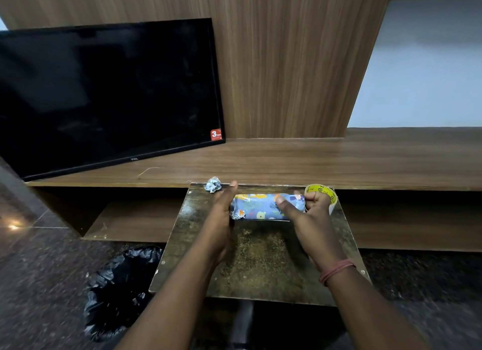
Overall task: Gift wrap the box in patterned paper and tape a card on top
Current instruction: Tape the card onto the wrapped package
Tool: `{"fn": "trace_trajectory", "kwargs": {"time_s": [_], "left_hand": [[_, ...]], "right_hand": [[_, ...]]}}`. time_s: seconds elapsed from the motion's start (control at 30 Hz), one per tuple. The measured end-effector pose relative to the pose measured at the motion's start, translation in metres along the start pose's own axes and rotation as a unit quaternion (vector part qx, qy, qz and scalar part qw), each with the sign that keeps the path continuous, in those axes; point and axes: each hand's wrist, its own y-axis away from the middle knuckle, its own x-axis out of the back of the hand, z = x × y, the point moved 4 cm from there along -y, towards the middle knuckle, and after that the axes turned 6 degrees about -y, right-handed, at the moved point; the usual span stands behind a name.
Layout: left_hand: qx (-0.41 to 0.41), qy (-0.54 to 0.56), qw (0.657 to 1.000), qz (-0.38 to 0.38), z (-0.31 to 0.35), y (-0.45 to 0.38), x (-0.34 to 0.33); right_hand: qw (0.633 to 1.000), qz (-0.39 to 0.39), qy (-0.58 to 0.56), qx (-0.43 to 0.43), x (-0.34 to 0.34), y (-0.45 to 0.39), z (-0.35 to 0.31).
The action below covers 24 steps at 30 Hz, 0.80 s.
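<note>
— What's over on the left side of the room?

— A black bin bag [122,289] sits low on the dark speckled floor [47,258], lower left of the frame. Above it, upper left, a dark television [104,94] leans back against the wood-grain wall panel [287,63], standing on a long wooden shelf [313,159].

— And the work surface?

— A worn, mottled board [260,258] juts out from the shelf edge, centre of the frame. At its far left corner lies a crumpled scrap of paper [213,184].

— Where's the box?

— The wrapped box [258,206], covered in blue cartoon-print paper, lies across the far half of the board. The left hand [221,214] presses flat against its left end, fingers straight and together, thumb pointing away. The right hand [310,216] holds the other end, thumb laid on top of the paper and fingers curled round the right end.

— Any tape?

— A yellow-printed tape roll [324,193] shows just behind the right hand's knuckles, touching them; I can't tell whether it hangs on the fingers. A pinkish band [335,270] circles that wrist. Upper right, a pale wall [422,63] meets the shelf.
</note>
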Motion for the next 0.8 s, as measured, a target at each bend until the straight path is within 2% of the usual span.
{"fn": "trace_trajectory", "kwargs": {"time_s": [0.07,0.2,0.27,0.37,0.47,0.53,0.63,0.73,0.8], "left_hand": [[-0.002,0.040,0.999,0.029,-0.003,-0.005,0.003],[-0.022,0.077,0.992,0.099,-0.002,-0.011,0.015],[-0.001,0.098,0.991,0.088,-0.002,-0.010,0.015],[0.034,0.093,0.994,0.053,-0.003,-0.007,0.014],[0.067,0.056,0.996,0.011,-0.003,-0.005,0.015],[0.083,0.054,0.995,-0.011,-0.005,-0.007,0.017],[0.093,0.060,0.994,-0.013,-0.007,-0.010,0.017],[0.099,0.092,0.991,0.009,-0.006,-0.011,0.023],[0.125,0.097,0.987,0.003,-0.002,-0.009,0.026]], "right_hand": [[0.999,-0.011,-0.034,0.010,-0.003,0.001,-0.001],[0.983,0.027,-0.173,-0.050,-0.004,-0.008,0.006],[0.974,0.027,-0.205,-0.089,-0.003,-0.012,0.011],[0.964,-0.043,-0.197,-0.173,-0.003,-0.012,0.016],[0.960,-0.080,-0.196,-0.185,0.000,-0.015,0.017],[0.965,-0.097,-0.190,-0.155,0.004,-0.019,0.014],[0.984,-0.172,-0.031,-0.032,0.008,-0.014,0.001],[0.961,-0.229,0.118,0.101,0.007,-0.005,-0.012],[0.946,-0.244,0.145,0.156,0.008,-0.003,-0.017]]}}
